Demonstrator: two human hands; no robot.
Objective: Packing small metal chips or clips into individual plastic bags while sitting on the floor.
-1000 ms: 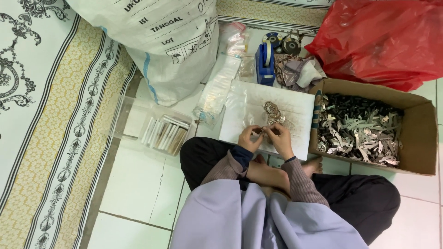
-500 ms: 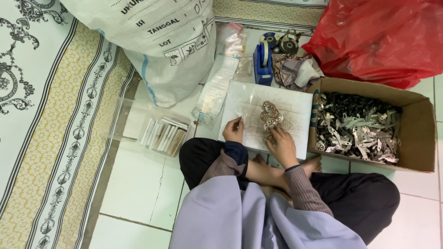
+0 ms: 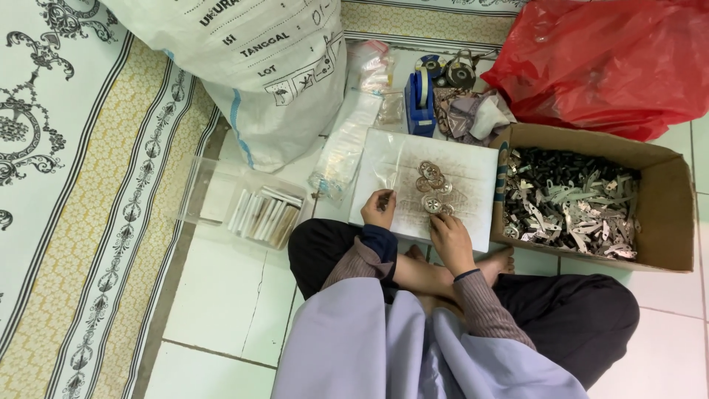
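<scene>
1. Two hands work over a white board [image 3: 473, 166] that lies on the tiled floor at 12 o'clock from the person's crossed legs, close enough to reach without leaning.
2. The left hand [image 3: 379, 209] sits at the board's near left edge, fingers curled narrow around something small and dark; what it is cannot be told.
3. The right hand [image 3: 450, 235] rests at the near edge too, fingertips pinched down beside the round metal pieces [image 3: 430, 185], touching or just short of the nearest one.
4. About four or five of these ring-like pieces lie in a loose cluster mid-board, at 12 o'clock from the right hand; they overlap, so the count is unsure.
5. One open cardboard box [image 3: 668, 214] stands at 3 o'clock, touching the board's edge, heaped with small flat metal parts [image 3: 569, 203], too many to count; its place probably keeps the supply within the right hand's reach.
6. One clear plastic tray [image 3: 203, 192] at 9 o'clock holds a row of pale slim sticks [image 3: 262, 214], roughly ten.
7. One blue tape dispenser [image 3: 421, 103] stands at 12 o'clock beyond the board, one red plastic bag [image 3: 605, 59] at 1 o'clock, one large white sack [image 3: 251, 81] at 11 o'clock.
</scene>
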